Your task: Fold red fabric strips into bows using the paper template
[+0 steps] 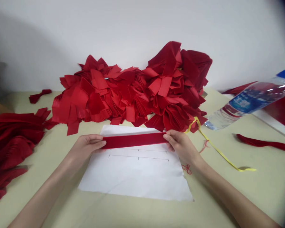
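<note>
The left hand and right hand, well apart, each pinch one end of a single red strip across the far part of one paper sheet with two ruled lines. One red heap sits behind, toward the far edge of the table; one bottle and one yellow tape lie right.

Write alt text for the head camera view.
The left hand and right hand hold a red velvet strip taut across a white paper sheet with ruled lines. Behind it rises a heap of cut red fabric pieces; a yellow tape and a plastic water bottle lie to the right.
</note>
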The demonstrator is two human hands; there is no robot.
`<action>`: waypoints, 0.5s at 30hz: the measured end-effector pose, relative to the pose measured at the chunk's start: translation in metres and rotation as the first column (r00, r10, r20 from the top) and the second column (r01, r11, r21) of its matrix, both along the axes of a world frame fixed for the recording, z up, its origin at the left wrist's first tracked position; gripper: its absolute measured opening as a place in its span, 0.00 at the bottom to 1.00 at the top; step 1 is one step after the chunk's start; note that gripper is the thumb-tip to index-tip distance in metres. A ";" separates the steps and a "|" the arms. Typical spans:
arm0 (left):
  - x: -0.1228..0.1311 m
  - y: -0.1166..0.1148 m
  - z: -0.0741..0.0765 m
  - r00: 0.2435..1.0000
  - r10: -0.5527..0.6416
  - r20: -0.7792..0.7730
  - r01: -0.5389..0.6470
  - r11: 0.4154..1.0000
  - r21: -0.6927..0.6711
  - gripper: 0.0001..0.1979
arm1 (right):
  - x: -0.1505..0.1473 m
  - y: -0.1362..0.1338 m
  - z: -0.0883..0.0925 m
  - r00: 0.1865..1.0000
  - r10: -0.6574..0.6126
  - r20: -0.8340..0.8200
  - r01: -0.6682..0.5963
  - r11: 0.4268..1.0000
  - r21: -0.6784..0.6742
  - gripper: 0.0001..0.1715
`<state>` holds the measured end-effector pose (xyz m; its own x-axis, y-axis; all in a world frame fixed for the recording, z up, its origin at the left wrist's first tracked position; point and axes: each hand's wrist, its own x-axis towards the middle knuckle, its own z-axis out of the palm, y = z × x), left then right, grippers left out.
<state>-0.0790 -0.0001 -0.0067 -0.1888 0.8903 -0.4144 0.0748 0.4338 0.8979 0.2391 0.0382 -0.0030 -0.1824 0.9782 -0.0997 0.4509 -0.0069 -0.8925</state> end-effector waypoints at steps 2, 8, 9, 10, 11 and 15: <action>0.000 0.000 -0.001 1.000 0.014 0.011 -0.014 1.000 -0.008 0.13 | 0.000 0.000 0.001 0.999 0.010 0.044 -0.011 1.000 0.016 0.21; 0.001 0.000 -0.003 1.000 0.019 0.001 -0.019 1.000 -0.012 0.13 | 0.002 0.002 0.001 0.985 0.109 0.133 -0.103 0.993 -0.049 0.18; 0.001 0.000 -0.004 1.000 0.015 -0.001 -0.015 1.000 -0.010 0.13 | 0.003 0.002 0.000 0.983 0.118 0.138 -0.111 0.992 -0.055 0.18; 0.000 0.000 -0.004 1.000 0.012 -0.003 -0.012 1.000 -0.014 0.14 | 0.003 0.002 0.000 0.982 0.125 0.142 -0.118 0.991 -0.060 0.18; 0.000 0.000 -0.005 1.000 0.011 -0.008 -0.011 1.000 -0.023 0.14 | 0.003 0.002 0.000 0.980 0.132 0.148 -0.123 0.990 -0.063 0.18; 0.001 0.001 -0.002 1.000 0.000 -0.008 0.000 0.999 -0.046 0.15 | 0.003 0.001 0.004 0.966 0.136 0.219 -0.129 0.991 -0.048 0.19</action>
<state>-0.0781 0.0009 -0.0086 -0.1921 0.8704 -0.4534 0.0815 0.4745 0.8765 0.2421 0.0393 0.0005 -0.2797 0.9422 -0.1843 0.6358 0.0380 -0.7709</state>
